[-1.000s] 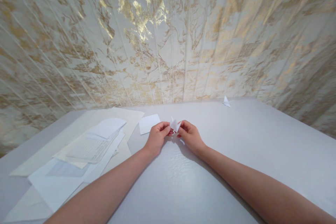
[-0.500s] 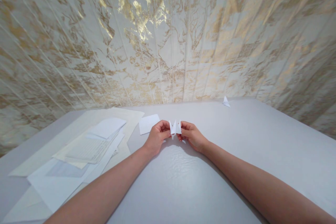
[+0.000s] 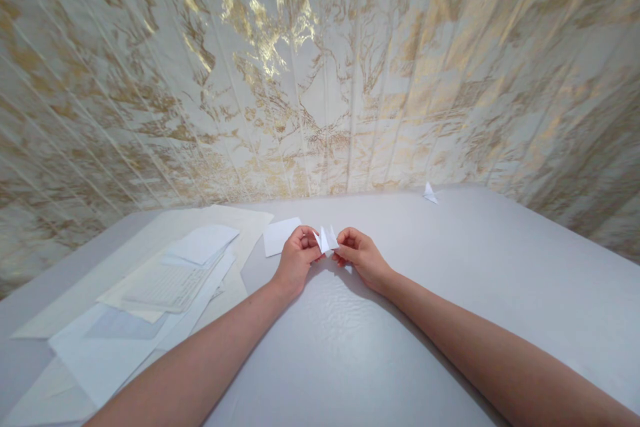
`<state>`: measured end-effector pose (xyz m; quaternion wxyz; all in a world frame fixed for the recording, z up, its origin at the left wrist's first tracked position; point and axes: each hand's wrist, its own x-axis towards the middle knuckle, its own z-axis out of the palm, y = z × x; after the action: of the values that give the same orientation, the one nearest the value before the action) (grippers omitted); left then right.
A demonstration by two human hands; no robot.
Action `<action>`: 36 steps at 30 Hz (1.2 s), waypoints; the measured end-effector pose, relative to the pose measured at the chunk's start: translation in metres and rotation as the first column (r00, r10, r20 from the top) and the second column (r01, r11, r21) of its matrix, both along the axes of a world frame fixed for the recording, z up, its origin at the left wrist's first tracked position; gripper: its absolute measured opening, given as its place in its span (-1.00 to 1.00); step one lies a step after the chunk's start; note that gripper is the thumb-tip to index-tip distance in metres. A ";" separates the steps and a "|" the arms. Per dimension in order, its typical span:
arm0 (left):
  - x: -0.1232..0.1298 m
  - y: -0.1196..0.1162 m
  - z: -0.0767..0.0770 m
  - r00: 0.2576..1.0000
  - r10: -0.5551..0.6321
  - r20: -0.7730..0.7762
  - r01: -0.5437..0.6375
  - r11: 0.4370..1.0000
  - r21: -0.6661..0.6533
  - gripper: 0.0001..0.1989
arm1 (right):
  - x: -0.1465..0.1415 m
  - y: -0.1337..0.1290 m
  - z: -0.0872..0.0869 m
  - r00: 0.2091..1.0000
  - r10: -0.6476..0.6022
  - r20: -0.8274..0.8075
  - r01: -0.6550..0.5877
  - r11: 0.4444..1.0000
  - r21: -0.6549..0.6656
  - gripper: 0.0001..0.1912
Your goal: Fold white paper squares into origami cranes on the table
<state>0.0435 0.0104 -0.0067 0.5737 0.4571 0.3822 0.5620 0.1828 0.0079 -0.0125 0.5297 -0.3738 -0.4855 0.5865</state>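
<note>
A small white folded paper figure (image 3: 326,240) with several pointed flaps is held up between both hands, just above the table. My left hand (image 3: 296,260) is closed, pinching its left side between thumb and fingers. At its right side my right hand (image 3: 364,259) is closed too, with thumb and fingertips on a lower corner. Fingers cover parts of the figure's edges. Just behind my left hand lies a white paper rectangle (image 3: 279,236) on the table.
On the left a loose stack of papers (image 3: 165,280) covers the table (image 3: 320,353), some sheets printed or lined. Another small folded paper piece (image 3: 431,194) stands near the back edge at right. A gold-patterned curtain (image 3: 330,80) hangs behind the table.
The folded paper figure has turned and tilted between my fingers, and its points now lean to the left. Both hands have shifted slightly; the grip remains on it.
</note>
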 end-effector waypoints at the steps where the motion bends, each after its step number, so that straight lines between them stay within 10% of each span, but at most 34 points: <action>1: 0.000 0.000 0.000 1.000 0.015 -0.002 -0.015 1.000 0.011 -0.77 | 0.000 0.000 0.000 1.000 0.013 0.008 -0.013 1.000 -0.003 -0.83; 17: 0.000 -0.003 0.001 0.985 0.028 -0.170 -0.013 0.996 0.091 -0.95 | 0.001 0.001 -0.003 0.996 -0.014 0.089 0.014 1.000 0.006 -0.80; 26: -0.004 0.002 -0.005 0.948 0.182 -0.262 -0.153 0.980 0.125 -0.86 | 0.000 -0.001 -0.006 0.910 -0.253 0.330 0.120 0.920 0.373 -0.83; 36: -0.003 0.001 -0.002 0.954 0.147 -0.260 -0.111 0.983 0.147 -0.87 | 0.002 0.002 -0.010 0.930 -0.236 0.283 0.138 0.936 0.324 -0.81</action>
<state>0.0403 0.0109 -0.0090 0.4473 0.5399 0.4483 0.5546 0.1846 0.0099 -0.0221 0.5491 -0.4237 -0.6089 0.3848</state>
